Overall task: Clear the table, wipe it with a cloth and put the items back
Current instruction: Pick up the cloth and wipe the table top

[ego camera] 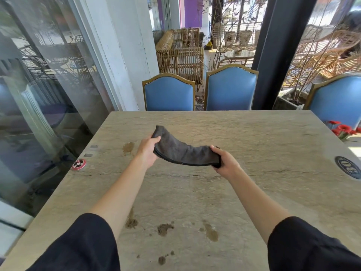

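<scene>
Far left of the cloth, a round red button [78,164] lies at the edge of the tabletop [254,132]. Closer to the cloth, a brown smear [128,147] marks the stone. The left hand [147,151] pinches the cloth's left end, fingers curled over it. The dark grey cloth [185,153] sags folded between both hands over the middle of the tabletop. The right hand [227,163] grips its right end, fingers wrapped round it. Nearer the person than the cloth, brown spots [164,228] dot the surface. Far right of the cloth are red flowers [343,130] and a round black disc [348,167].
</scene>
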